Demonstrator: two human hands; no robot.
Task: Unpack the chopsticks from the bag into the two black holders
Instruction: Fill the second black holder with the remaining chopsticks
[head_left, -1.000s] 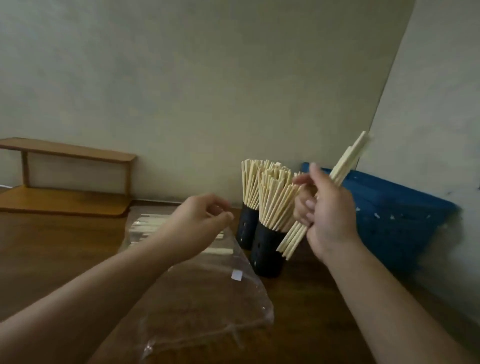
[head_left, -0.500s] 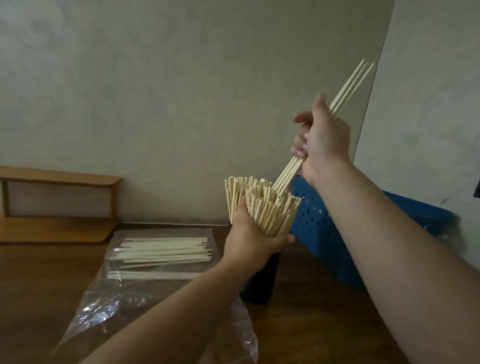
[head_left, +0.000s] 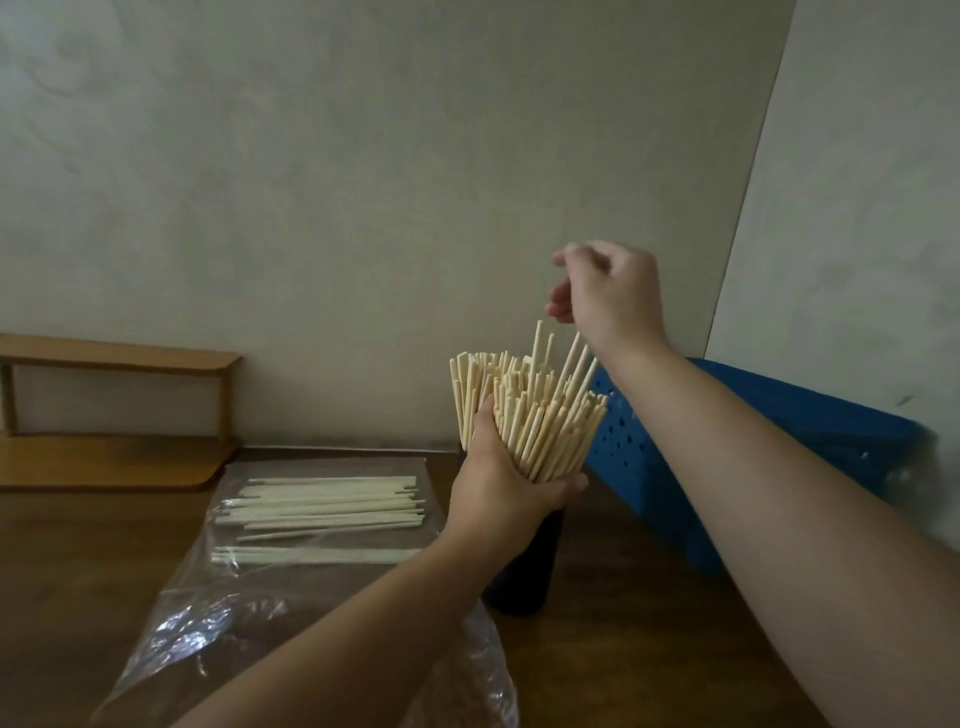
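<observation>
My left hand (head_left: 498, 488) grips the bundle of pale wooden chopsticks (head_left: 545, 426) standing in the front black holder (head_left: 524, 561). A few chopsticks (head_left: 563, 364) stick up higher than the rest of that bundle. Just above their tips my right hand (head_left: 608, 291) hovers with loosely curled fingers, holding nothing. A second bundle of chopsticks (head_left: 467, 384) rises behind; its holder is hidden by my left hand. The clear plastic bag (head_left: 249, 597) lies flat on the table to the left, with several chopsticks (head_left: 322, 506) still inside.
A blue perforated crate (head_left: 727, 441) leans against the wall right of the holders. A low wooden shelf (head_left: 119, 358) stands at the back left. The dark wooden table (head_left: 649, 649) meets the wall close behind the holders.
My right hand pushed its handful of chopsticks down into the front holder's bundle and let go. My left hand moved from the bag to grip that bundle and has held it since.
</observation>
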